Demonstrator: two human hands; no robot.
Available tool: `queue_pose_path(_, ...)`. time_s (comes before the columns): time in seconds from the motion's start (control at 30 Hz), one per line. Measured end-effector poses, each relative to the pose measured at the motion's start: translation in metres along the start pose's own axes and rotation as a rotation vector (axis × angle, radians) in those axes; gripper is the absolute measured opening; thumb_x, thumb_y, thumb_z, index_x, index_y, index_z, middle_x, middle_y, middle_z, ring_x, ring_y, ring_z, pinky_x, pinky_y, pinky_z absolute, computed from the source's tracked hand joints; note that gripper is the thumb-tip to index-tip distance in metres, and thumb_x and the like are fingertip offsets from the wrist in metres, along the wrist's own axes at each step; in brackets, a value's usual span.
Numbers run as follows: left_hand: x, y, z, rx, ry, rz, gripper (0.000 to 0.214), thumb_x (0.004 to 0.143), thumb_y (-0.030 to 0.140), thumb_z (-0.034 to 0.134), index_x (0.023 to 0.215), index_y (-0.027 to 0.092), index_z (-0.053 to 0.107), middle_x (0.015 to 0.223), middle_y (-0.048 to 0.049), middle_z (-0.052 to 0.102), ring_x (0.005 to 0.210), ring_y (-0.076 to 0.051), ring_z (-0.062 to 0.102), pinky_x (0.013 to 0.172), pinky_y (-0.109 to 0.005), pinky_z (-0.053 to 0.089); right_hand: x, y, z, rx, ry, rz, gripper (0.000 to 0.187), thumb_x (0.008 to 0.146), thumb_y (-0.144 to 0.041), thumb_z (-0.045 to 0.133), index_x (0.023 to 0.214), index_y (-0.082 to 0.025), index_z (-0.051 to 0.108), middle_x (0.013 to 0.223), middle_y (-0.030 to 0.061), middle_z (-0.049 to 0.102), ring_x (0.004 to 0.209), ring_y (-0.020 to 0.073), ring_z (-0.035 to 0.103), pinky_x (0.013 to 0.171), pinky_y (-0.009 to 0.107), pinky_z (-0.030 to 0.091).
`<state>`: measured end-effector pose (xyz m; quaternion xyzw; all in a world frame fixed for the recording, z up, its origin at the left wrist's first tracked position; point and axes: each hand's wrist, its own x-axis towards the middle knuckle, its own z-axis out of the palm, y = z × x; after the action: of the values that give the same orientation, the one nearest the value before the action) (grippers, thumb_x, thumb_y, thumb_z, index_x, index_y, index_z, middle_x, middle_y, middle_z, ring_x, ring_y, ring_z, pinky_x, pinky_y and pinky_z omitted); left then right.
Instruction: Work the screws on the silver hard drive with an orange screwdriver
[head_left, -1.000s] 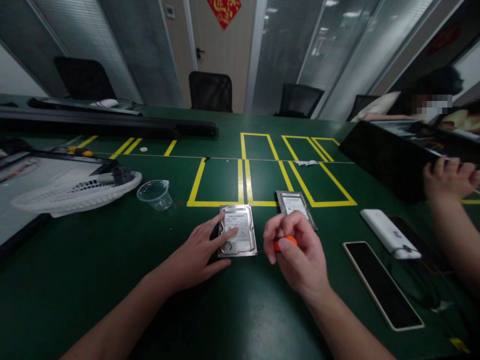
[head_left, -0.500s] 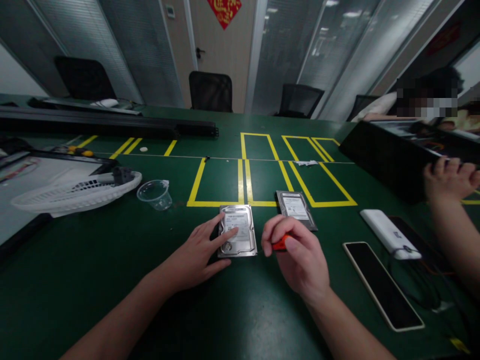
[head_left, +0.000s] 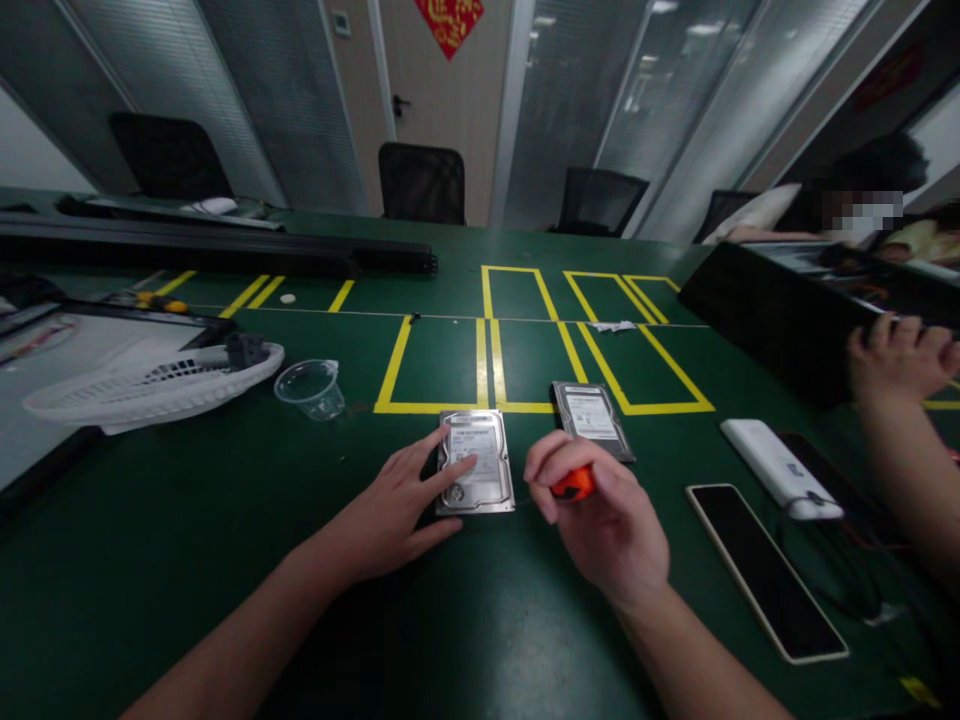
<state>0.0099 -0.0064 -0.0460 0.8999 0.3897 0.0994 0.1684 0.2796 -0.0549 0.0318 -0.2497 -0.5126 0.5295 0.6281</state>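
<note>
A silver hard drive (head_left: 480, 465) lies flat on the green table (head_left: 225, 560) in front of me. My left hand (head_left: 401, 505) rests on its left side, fingers stretched out over the label. My right hand (head_left: 600, 520) hovers just right of the drive, fingers closed round an orange-handled tool (head_left: 574, 485), probably a small screwdriver; its tip is hidden. A second, darker hard drive (head_left: 592, 415) lies behind my right hand, at the near edge of a yellow taped box.
A clear plastic cup (head_left: 311, 388) and a white basket (head_left: 150, 388) stand at the left. A phone (head_left: 765, 568) and a white power bank (head_left: 780, 466) lie at the right. Another person's hand (head_left: 900, 355) holds a black case (head_left: 780, 315) far right. Yellow taped boxes mark the table's middle.
My right hand has turned the orange-handled tool in its fingers and shifted slightly right. The left hand and both drives have stayed put.
</note>
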Motion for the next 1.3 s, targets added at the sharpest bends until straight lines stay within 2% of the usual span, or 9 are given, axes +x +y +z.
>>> queue_pose_path(0.07, 0.0002, -0.0001, -0.0004, 0.000, -0.005, -0.005, 0.090, 0.106, 0.042, 0.080, 0.180, 0.048, 0.029, 0.193, -0.0063, 0.001, 0.171, -0.049, 0.025, 0.131, -0.072, 0.036, 0.0000, 0.0000, -0.0003, -0.003, -0.008, 0.001, 0.039, 0.112, -0.040, 0.056, 0.095, -0.019, 0.084, 0.096, 0.0088, 0.070, 0.067, 0.0194, 0.057, 0.067, 0.038, 0.043)
queue_pose_path(0.27, 0.0000, -0.0007, 0.0001, -0.006, 0.015, 0.008, 0.090, 0.106, 0.040, 0.080, 0.180, 0.047, 0.029, 0.192, -0.0068, 0.003, 0.171, -0.048, 0.026, 0.132, -0.070, 0.036, -0.0023, 0.0066, -0.0032, 0.003, 0.014, 0.012, 0.014, 0.105, -0.036, 0.076, 0.100, -0.023, 0.072, 0.099, 0.0046, 0.069, 0.076, 0.0199, 0.063, 0.070, 0.035, 0.047)
queue_pose_path(0.43, -0.0004, -0.0019, 0.0015, -0.013, 0.040, 0.023, 0.090, 0.105, 0.040, 0.081, 0.180, 0.047, 0.032, 0.192, -0.0070, 0.005, 0.170, -0.048, 0.028, 0.132, -0.070, 0.037, -0.0036, 0.0086, -0.0036, 0.060, 0.001, 0.040, 0.015, 0.104, -0.029, 0.078, 0.101, -0.026, 0.064, 0.103, 0.0022, 0.071, 0.063, 0.0139, 0.060, 0.058, 0.029, 0.042)
queue_pose_path(0.57, 0.0000, -0.0016, 0.0015, -0.006, 0.018, 0.010, 0.090, 0.106, 0.041, 0.081, 0.180, 0.048, 0.031, 0.192, -0.0065, 0.004, 0.171, -0.049, 0.026, 0.131, -0.071, 0.037, -0.0029, 0.0049, -0.0009, 0.060, -0.008, 0.059, 0.011, 0.107, -0.035, 0.073, 0.106, -0.025, 0.071, 0.101, 0.0035, 0.072, 0.061, 0.0135, 0.054, 0.058, 0.031, 0.037)
queue_pose_path(0.7, 0.0000, -0.0004, 0.0001, -0.006, 0.017, 0.008, 0.089, 0.106, 0.041, 0.081, 0.180, 0.048, 0.031, 0.192, -0.0053, 0.003, 0.171, -0.049, 0.026, 0.132, -0.070, 0.036, -0.0001, 0.0006, 0.0006, 0.037, -0.010, 0.009, 0.040, 0.113, -0.044, 0.053, 0.100, -0.019, 0.081, 0.098, 0.0087, 0.071, 0.065, 0.0172, 0.054, 0.066, 0.037, 0.039)
queue_pose_path(0.77, -0.0002, 0.0000, -0.0006, -0.008, 0.019, 0.009, 0.089, 0.107, 0.042, 0.080, 0.180, 0.048, 0.030, 0.193, -0.0049, 0.002, 0.170, -0.049, 0.027, 0.132, -0.070, 0.036, 0.0008, -0.0003, 0.0004, 0.033, -0.020, -0.001, 0.044, 0.114, -0.041, 0.050, 0.097, -0.018, 0.083, 0.096, 0.0095, 0.070, 0.066, 0.0186, 0.054, 0.067, 0.038, 0.040)
queue_pose_path(1.03, 0.0003, -0.0018, 0.0021, 0.000, 0.025, 0.010, 0.091, 0.105, 0.041, 0.081, 0.180, 0.048, 0.030, 0.192, -0.0050, 0.004, 0.171, -0.047, 0.027, 0.132, -0.070, 0.036, -0.0027, 0.0076, -0.0048, -0.042, 0.000, 0.020, 0.018, 0.106, -0.040, 0.074, 0.099, -0.023, 0.073, 0.097, 0.0060, 0.069, 0.079, 0.0218, 0.061, 0.071, 0.036, 0.048)
queue_pose_path(1.17, 0.0004, -0.0012, 0.0020, -0.002, 0.022, 0.015, 0.092, 0.105, 0.039, 0.081, 0.180, 0.048, 0.029, 0.192, -0.0069, 0.003, 0.171, -0.047, 0.026, 0.132, -0.070, 0.036, -0.0035, 0.0095, -0.0039, 0.029, 0.008, 0.036, 0.016, 0.104, -0.033, 0.079, 0.100, -0.025, 0.066, 0.101, 0.0029, 0.070, 0.071, 0.0168, 0.065, 0.064, 0.031, 0.048)
queue_pose_path(1.3, 0.0003, -0.0009, 0.0008, -0.008, 0.017, 0.016, 0.091, 0.106, 0.040, 0.080, 0.181, 0.048, 0.028, 0.192, -0.0072, 0.001, 0.171, -0.048, 0.026, 0.132, -0.071, 0.036, -0.0024, 0.0062, -0.0008, 0.061, 0.009, 0.049, 0.012, 0.106, -0.033, 0.077, 0.103, -0.025, 0.069, 0.100, 0.0029, 0.073, 0.060, 0.0134, 0.059, 0.056, 0.029, 0.040)
